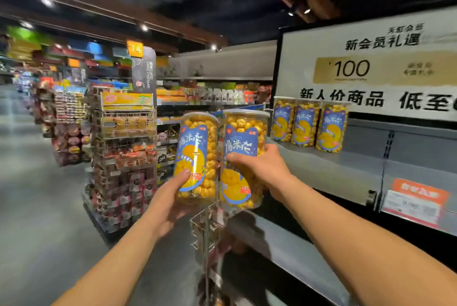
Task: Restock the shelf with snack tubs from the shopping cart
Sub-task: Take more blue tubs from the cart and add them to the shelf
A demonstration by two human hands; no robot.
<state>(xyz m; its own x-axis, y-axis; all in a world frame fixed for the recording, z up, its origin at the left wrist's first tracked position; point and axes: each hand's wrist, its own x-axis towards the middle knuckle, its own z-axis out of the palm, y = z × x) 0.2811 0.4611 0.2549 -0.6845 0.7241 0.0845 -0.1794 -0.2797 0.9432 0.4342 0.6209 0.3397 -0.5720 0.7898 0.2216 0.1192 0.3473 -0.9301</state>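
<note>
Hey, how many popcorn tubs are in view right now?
5. One tub in the left hand, one tub in the right hand, three tubs in a row on the shelf. More may be hidden behind them.

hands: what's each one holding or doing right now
Left hand: closed around the left popcorn tub.
Right hand: closed around the right popcorn tub.
</note>
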